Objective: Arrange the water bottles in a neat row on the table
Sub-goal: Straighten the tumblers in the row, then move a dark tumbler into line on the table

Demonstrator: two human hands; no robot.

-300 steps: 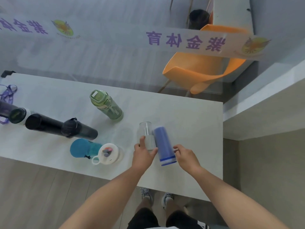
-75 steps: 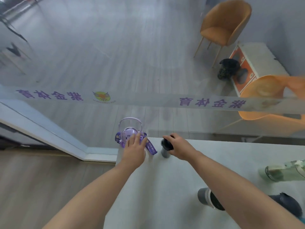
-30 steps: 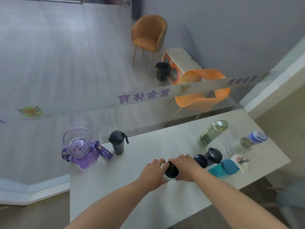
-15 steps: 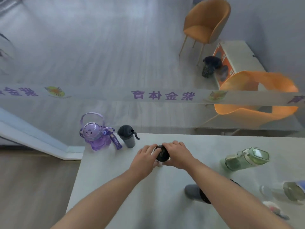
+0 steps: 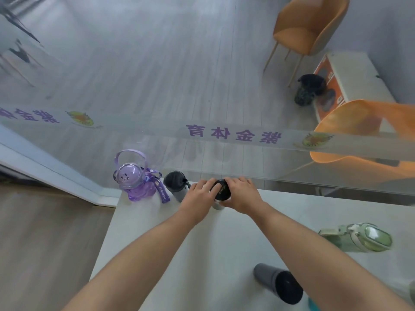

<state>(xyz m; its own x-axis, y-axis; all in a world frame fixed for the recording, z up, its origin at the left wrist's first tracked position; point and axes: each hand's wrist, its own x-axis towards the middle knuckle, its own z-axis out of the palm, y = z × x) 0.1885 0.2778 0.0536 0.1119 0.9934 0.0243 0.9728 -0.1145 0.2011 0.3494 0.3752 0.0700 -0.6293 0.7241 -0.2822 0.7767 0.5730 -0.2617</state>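
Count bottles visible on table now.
5: purple bottle far left, grey bottle beside it, black-lidded bottle between both hands, green bottle right, dark bottle near; more possibly off-frame.

Sports studio: glass partition [image 5: 157, 86] (purple lettering), bare wood floor, orange chairs [image 5: 312, 25].

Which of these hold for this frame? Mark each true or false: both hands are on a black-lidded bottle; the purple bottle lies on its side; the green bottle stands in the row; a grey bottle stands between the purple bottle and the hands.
1. Both the left hand and right hand are on the black-lidded bottle. True.
2. The purple bottle lies on its side. False: it stands upright.
3. The green bottle stands in the row. False: it sits apart, nearer the person.
4. A grey bottle stands between the purple bottle and the hands. True.
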